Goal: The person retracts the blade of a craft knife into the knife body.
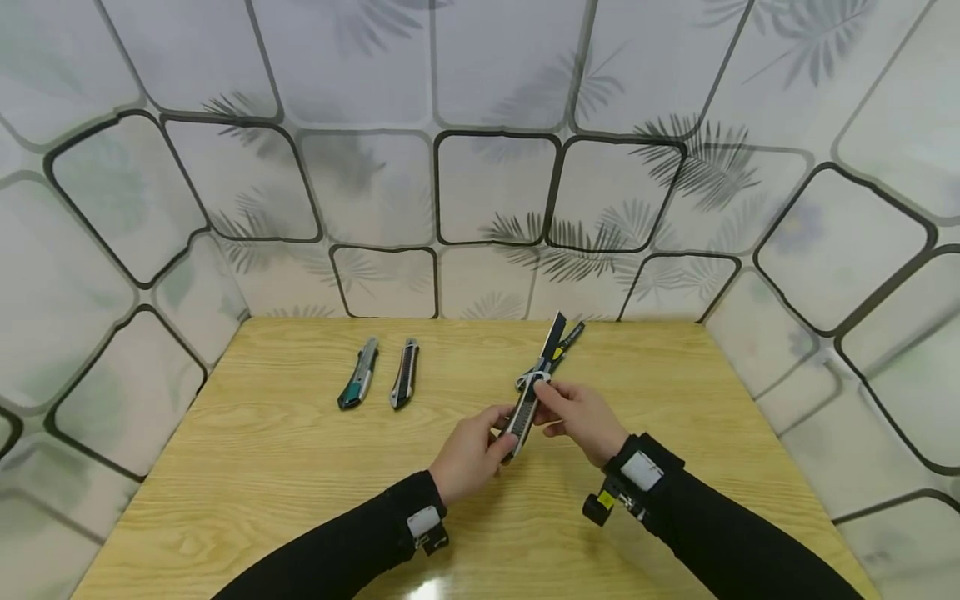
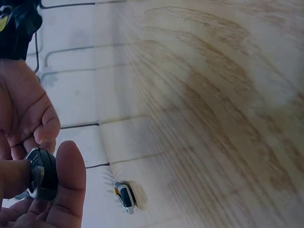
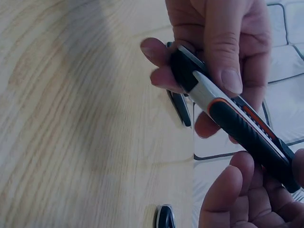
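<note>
A large snap-off utility knife point(image 1: 522, 410) is tilted up between both hands, its broad dark blade point(image 1: 554, 333) extended toward the back wall. My left hand point(image 1: 468, 452) grips the rear end of the handle, thumb on top. Higher up, my right hand point(image 1: 587, 418) holds the same handle near the blade, with its thumb at the slider. The right wrist view shows the black and silver handle point(image 3: 237, 124) with orange edging, its butt pinched by the left hand point(image 3: 225, 47). In the left wrist view the handle's dark butt point(image 2: 43, 175) shows between left thumb and fingers.
Just behind the held knife lies another cutter point(image 1: 572, 338) with a yellow part, partly hidden. A grey and teal utility knife point(image 1: 360, 375) and a black and silver one point(image 1: 405, 375) lie on the left of the wooden table point(image 1: 285, 467). Patterned cloth walls point(image 1: 495, 192) enclose it.
</note>
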Action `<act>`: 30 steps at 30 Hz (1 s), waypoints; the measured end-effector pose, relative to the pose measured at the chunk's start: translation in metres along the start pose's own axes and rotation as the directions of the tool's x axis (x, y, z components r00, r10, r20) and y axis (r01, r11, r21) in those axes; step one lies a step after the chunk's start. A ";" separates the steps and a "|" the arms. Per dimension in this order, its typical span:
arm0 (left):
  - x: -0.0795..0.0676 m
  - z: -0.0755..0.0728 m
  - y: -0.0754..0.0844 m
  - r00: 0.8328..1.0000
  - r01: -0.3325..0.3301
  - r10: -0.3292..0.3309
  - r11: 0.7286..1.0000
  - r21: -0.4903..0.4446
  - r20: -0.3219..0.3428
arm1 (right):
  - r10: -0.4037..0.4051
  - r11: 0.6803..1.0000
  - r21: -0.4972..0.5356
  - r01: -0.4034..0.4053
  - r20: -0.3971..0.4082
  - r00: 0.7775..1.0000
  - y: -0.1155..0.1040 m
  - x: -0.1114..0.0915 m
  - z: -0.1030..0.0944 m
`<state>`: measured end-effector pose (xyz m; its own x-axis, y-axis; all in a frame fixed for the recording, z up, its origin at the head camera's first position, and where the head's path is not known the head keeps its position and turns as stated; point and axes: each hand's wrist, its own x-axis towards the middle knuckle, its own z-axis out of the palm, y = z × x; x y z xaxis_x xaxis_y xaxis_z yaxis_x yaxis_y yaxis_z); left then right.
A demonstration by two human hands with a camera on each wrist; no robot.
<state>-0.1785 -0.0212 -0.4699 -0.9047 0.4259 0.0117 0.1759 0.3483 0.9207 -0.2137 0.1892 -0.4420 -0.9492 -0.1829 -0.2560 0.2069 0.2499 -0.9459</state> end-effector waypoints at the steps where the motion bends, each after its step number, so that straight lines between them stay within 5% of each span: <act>1: 0.000 0.000 0.000 1.000 0.001 -0.001 1.000 0.005 0.000 | 0.001 1.000 -0.002 -0.001 -0.005 1.000 -0.001 0.000 -0.001; 13: -0.003 -0.003 -0.005 0.998 0.038 -0.036 0.998 -0.043 0.057 | -0.010 1.000 0.026 0.012 -0.069 0.998 -0.013 0.002 -0.011; 18: -0.004 -0.005 -0.005 0.998 0.036 -0.034 0.997 -0.064 0.046 | 0.007 0.990 0.138 0.003 -0.072 0.997 -0.012 0.003 -0.010; 23: -0.003 -0.008 -0.001 1.000 0.027 -0.026 0.996 -0.089 0.014 | 0.044 0.965 0.255 -0.066 0.089 0.995 0.003 -0.002 0.012; 26: -0.001 -0.009 0.000 0.999 0.038 -0.039 0.993 -0.111 -0.008 | 0.040 0.973 0.216 -0.083 0.198 0.979 0.012 -0.009 0.025; 30: 0.001 -0.012 -0.001 0.999 0.039 -0.040 0.994 -0.106 -0.007 | -0.001 0.989 0.145 -0.028 0.196 0.981 0.015 -0.010 0.030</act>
<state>-0.1843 -0.0308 -0.4665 -0.9137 0.4057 -0.0228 0.0979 0.2744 0.9566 -0.1939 0.1666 -0.4594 -0.8846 -0.3656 -0.2895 0.2660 0.1142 -0.9572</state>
